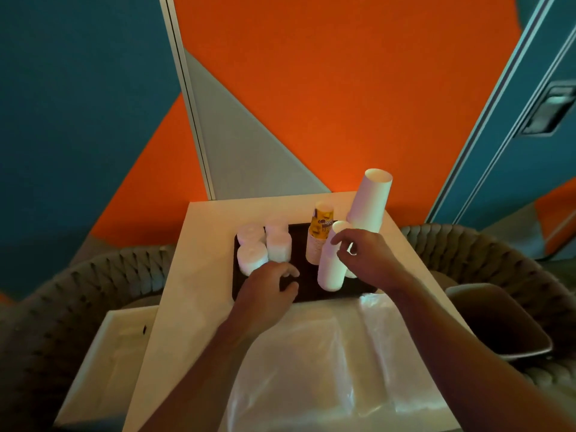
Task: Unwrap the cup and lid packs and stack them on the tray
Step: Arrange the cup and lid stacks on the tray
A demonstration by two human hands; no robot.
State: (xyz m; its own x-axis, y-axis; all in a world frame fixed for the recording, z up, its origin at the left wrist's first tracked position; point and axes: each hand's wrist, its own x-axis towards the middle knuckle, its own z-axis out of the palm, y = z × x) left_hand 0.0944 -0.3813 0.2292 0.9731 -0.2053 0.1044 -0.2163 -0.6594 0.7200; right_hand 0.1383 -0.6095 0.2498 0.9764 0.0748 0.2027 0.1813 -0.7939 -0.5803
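White cup stack (332, 260) upright on tray (311, 293), right hand (364, 254) beside.

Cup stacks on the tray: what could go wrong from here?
The tall white cup stack leans at the tray's far right corner; a nudge from the right hand could topple it. Loose plastic wrap lies under both forearms and might drag against the tray, shaking the lid stacks.

A white table (199, 275) between woven chairs (486, 254), perhaps a bin (498, 322) alongside.
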